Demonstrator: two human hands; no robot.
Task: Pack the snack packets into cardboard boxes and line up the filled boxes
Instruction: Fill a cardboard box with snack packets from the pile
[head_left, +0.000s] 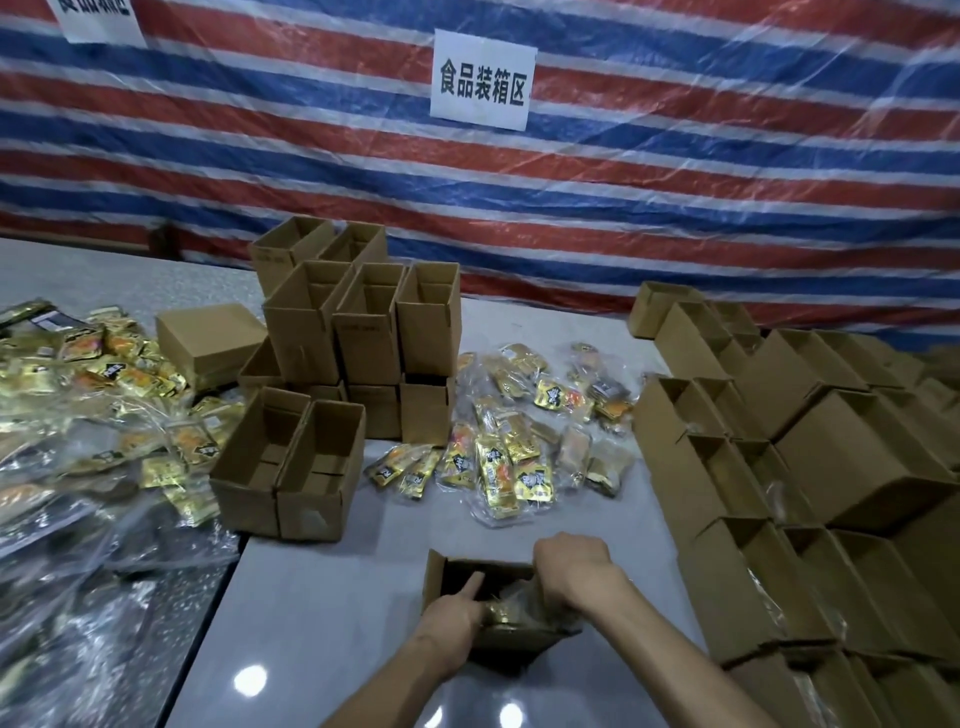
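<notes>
Brown corrugated cardboard in the near centre: a small open-topped cardboard box (441, 566) on the pale grey counter (322, 597), set close to the body, probably to keep both hands' reach short. Inside it, a bundle of gold foil snack packets (511, 608) in clear wrap, not yet sunk below the rim. Right hand (571, 564) down on the bundle from above, fingers curled over it and seemingly gripping, tips hidden in the box. Left hand (457, 613) at the near-left wall, index finger straight and poking into the free corner, likely to guide the bundle in; other fingers out of sight, so impossible to tell whether gripping anything. Just beyond, loose gold packets (498, 462) scattered within easy reach as the next supply; a bigger heap (104, 395) of the same at far left. Empty brown boxes (363, 322) stacked open side up behind-left, two more side by side in front, presumably awaiting filling. At the right, rows of brown boxes (779, 467) pressed together, some with clear wrap showing inside: the filled line, by the look of it. Behind all, a red, white and blue striped tarpaulin (675, 182) with a white paper sign (480, 78). Judged step: seating the packets before sliding the box to the row.
</notes>
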